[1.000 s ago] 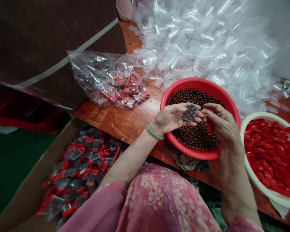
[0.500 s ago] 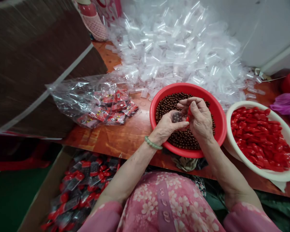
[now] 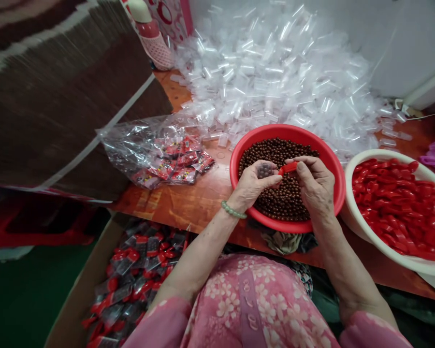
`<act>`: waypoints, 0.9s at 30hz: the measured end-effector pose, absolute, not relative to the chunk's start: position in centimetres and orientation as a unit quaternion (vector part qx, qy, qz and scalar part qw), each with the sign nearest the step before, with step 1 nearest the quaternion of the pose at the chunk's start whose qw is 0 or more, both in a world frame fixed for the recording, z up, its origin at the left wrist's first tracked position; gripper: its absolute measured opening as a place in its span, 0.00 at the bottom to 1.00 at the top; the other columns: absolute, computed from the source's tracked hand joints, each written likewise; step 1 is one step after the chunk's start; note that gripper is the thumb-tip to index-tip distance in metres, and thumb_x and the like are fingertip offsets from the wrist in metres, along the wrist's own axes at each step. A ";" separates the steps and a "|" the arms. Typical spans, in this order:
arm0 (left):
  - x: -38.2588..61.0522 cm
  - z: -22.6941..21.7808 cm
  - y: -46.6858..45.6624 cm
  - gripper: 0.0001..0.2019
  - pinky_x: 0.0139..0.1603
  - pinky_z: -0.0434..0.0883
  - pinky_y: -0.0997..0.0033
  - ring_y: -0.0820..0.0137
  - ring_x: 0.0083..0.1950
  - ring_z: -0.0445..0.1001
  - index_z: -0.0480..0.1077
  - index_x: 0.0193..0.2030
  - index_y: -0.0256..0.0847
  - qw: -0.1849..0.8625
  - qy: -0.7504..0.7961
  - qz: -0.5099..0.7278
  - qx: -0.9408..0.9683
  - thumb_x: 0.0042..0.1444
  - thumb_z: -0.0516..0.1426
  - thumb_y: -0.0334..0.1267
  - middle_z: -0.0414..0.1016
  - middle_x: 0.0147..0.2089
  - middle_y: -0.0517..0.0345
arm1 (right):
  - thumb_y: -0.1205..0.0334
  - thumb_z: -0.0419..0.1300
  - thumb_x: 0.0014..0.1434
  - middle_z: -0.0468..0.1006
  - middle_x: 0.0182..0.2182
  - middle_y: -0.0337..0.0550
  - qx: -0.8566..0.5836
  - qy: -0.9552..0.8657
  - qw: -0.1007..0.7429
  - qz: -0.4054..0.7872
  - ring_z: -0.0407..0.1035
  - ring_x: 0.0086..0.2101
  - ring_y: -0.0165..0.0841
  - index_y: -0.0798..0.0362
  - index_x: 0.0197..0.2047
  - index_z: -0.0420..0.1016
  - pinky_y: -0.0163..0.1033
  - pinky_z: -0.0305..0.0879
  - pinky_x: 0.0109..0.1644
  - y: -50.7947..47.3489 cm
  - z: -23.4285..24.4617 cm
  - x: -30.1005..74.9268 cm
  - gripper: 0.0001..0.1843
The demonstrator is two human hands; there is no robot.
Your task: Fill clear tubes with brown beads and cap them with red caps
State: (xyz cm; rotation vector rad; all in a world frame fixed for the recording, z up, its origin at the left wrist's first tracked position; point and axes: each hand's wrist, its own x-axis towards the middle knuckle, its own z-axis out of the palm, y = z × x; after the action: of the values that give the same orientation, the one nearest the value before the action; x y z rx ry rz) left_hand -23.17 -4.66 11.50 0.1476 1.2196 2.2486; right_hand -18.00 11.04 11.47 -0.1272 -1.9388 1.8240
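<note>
Over the red basin (image 3: 342,193) of small brown balls (image 3: 282,200), my two hands meet at one small item. My left hand (image 3: 252,183), with a green bead bracelet on its wrist, is closed around a clear plastic tube (image 3: 265,170) filled with dark balls. Between thumb and fingers, my right hand (image 3: 316,181) pinches a red plastic cap (image 3: 288,167) at the tube's open end. Whether cap and tube are joined I cannot tell. A white basin (image 3: 351,166) heaped with red caps (image 3: 398,208) stands just right of my right hand.
Clear empty tubes (image 3: 268,72) form a big pile at the back. A plastic bag of red packets (image 3: 181,159) lies left, beside a strapped stack of brown sheets (image 3: 76,101). Below the table edge, a cardboard box (image 3: 72,295) holds filled, red-capped tubes (image 3: 130,270). A bottle (image 3: 154,41) stands behind.
My right hand has turned and shifted slightly right, so the red cap now shows lengthwise against the tube. The whole view has swung a little to the left.
</note>
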 end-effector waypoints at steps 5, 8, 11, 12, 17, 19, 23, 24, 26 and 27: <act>-23.0 11.4 -4.6 0.27 0.37 0.73 0.77 0.78 0.35 0.74 0.71 0.41 0.37 0.247 0.481 0.838 0.070 0.36 0.76 0.40 0.76 0.35 0.64 | 0.51 0.70 0.60 0.86 0.42 0.39 -0.050 -0.698 0.248 0.670 0.80 0.41 0.31 0.47 0.47 0.81 0.38 0.77 0.46 10.9 11.6 -18.1 0.14; -22.9 11.3 -4.7 0.25 0.35 0.72 0.78 0.77 0.36 0.74 0.71 0.41 0.38 0.228 0.505 0.828 0.092 0.39 0.75 0.40 0.76 0.36 0.62 | 0.51 0.71 0.60 0.86 0.40 0.38 -0.060 -0.697 0.273 0.660 0.81 0.39 0.32 0.47 0.47 0.76 0.38 0.78 0.44 10.9 11.5 -18.2 0.16; -22.7 11.3 -4.7 0.25 0.33 0.71 0.78 0.76 0.35 0.74 0.69 0.42 0.39 0.228 0.509 0.824 0.099 0.41 0.74 0.41 0.77 0.37 0.62 | 0.52 0.69 0.62 0.86 0.38 0.39 -0.062 -0.705 0.306 0.636 0.81 0.36 0.31 0.47 0.44 0.73 0.37 0.78 0.41 11.0 11.5 -18.3 0.14; -22.6 11.3 -4.7 0.25 0.32 0.71 0.78 0.76 0.35 0.74 0.69 0.42 0.38 0.229 0.511 0.823 0.101 0.41 0.74 0.40 0.76 0.37 0.62 | 0.52 0.69 0.63 0.86 0.39 0.39 -0.063 -0.707 0.317 0.629 0.81 0.35 0.31 0.48 0.43 0.72 0.37 0.78 0.40 11.0 11.5 -18.3 0.12; -22.4 11.4 -4.8 0.24 0.35 0.75 0.76 0.77 0.35 0.75 0.70 0.41 0.38 0.213 0.493 0.836 0.109 0.40 0.75 0.38 0.75 0.38 0.64 | 0.55 0.68 0.64 0.87 0.40 0.40 -0.055 -0.714 0.347 0.605 0.81 0.35 0.31 0.49 0.42 0.75 0.38 0.79 0.41 10.8 11.9 -18.2 0.09; -22.4 11.4 -4.9 0.24 0.36 0.76 0.74 0.77 0.34 0.76 0.70 0.42 0.39 0.195 0.473 0.853 0.100 0.40 0.75 0.39 0.75 0.38 0.64 | 0.55 0.68 0.64 0.87 0.40 0.40 -0.046 -0.728 0.347 0.590 0.81 0.34 0.31 0.49 0.42 0.76 0.38 0.79 0.41 10.7 12.1 -18.0 0.08; -22.6 11.4 -4.9 0.27 0.33 0.72 0.76 0.77 0.32 0.76 0.70 0.44 0.40 0.164 0.452 0.874 0.067 0.40 0.75 0.41 0.77 0.35 0.64 | 0.55 0.70 0.62 0.87 0.39 0.41 -0.023 -0.746 0.322 0.582 0.82 0.37 0.33 0.49 0.41 0.78 0.40 0.80 0.44 10.8 12.4 -17.5 0.09; -22.7 11.4 -4.9 0.27 0.31 0.71 0.77 0.78 0.31 0.75 0.70 0.44 0.40 0.158 0.456 0.874 0.059 0.40 0.75 0.42 0.77 0.35 0.65 | 0.54 0.70 0.61 0.87 0.39 0.41 -0.013 -0.755 0.302 0.583 0.82 0.38 0.33 0.49 0.40 0.79 0.41 0.80 0.45 10.8 12.4 -17.4 0.09; -22.8 11.3 -4.9 0.26 0.29 0.67 0.78 0.80 0.29 0.72 0.71 0.43 0.40 0.148 0.471 0.868 0.047 0.39 0.76 0.42 0.76 0.34 0.66 | 0.54 0.71 0.60 0.86 0.39 0.41 0.012 -0.768 0.255 0.588 0.82 0.39 0.34 0.48 0.41 0.79 0.42 0.81 0.47 11.0 12.3 -17.3 0.10; -22.8 11.3 -4.9 0.26 0.28 0.66 0.79 0.80 0.29 0.71 0.71 0.42 0.40 0.145 0.478 0.865 0.047 0.38 0.76 0.42 0.76 0.33 0.67 | 0.53 0.72 0.59 0.86 0.39 0.40 0.026 -0.771 0.233 0.592 0.82 0.40 0.34 0.48 0.43 0.80 0.42 0.81 0.47 11.1 12.2 -17.2 0.12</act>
State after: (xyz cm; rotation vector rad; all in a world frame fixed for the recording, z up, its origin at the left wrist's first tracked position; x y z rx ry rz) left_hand -22.79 -4.87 11.28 0.1360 1.3786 2.4923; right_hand -17.20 11.09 12.17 0.0708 -2.1192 1.6251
